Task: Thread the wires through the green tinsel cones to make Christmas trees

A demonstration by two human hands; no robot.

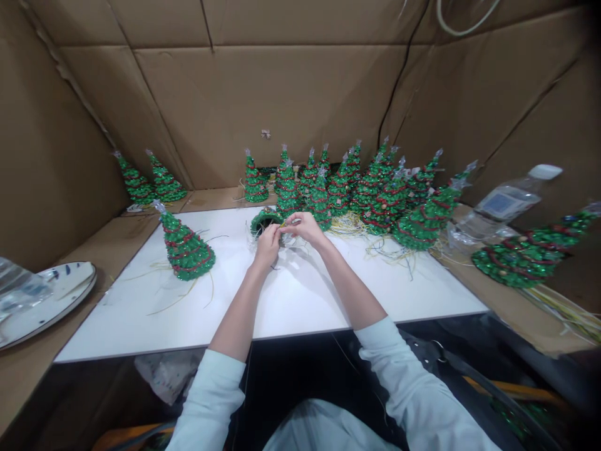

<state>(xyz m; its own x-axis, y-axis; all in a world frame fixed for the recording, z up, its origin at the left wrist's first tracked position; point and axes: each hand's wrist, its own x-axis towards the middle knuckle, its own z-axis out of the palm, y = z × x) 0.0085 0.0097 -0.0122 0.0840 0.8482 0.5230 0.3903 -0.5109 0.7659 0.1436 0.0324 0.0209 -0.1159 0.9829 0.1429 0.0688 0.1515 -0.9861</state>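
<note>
Left hand (267, 243) and right hand (303, 227) are pinching wires (282, 225); just beyond, a tree (264, 214) is lying tipped, probably keeping its base (263, 223) reachable.

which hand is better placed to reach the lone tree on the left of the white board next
Left, probably: the left hand is nearer the lone tree, while the right hand lies farther off and would likely have to reach past the left.

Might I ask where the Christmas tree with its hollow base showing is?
In the head view, the Christmas tree is left of centre, near the back of the white board, with the left hand and right hand by its open base.
</note>
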